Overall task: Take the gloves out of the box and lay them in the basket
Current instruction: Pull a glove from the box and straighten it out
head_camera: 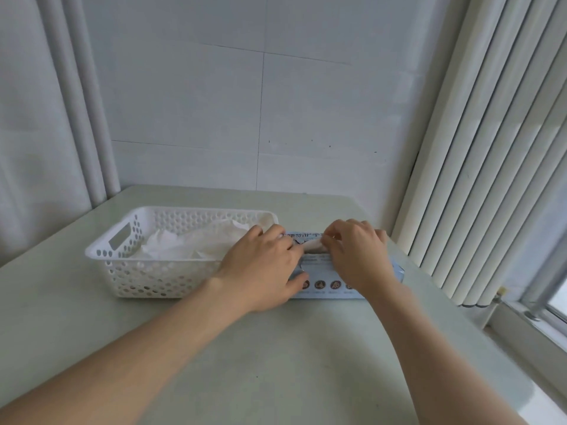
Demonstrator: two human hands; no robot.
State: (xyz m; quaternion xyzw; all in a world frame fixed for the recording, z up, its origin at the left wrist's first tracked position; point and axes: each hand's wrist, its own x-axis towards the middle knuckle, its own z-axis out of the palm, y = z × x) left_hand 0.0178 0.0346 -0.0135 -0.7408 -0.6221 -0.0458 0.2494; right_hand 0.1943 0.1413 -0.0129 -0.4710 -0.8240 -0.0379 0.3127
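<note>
A light blue glove box (328,285) lies on the pale green table, just right of a white perforated basket (138,271). Crumpled white gloves (190,243) lie inside the basket. My left hand (264,265) grips the box's left end, thumb on its front face. Over the box's top opening, my right hand (359,250) pinches a whitish glove (313,244) that sticks out of it. Both hands cover most of the box top.
The table (276,363) stands in a corner, with a tiled wall behind and pipes at the left. Vertical blinds (478,179) and a window sill run along the right, close to the box.
</note>
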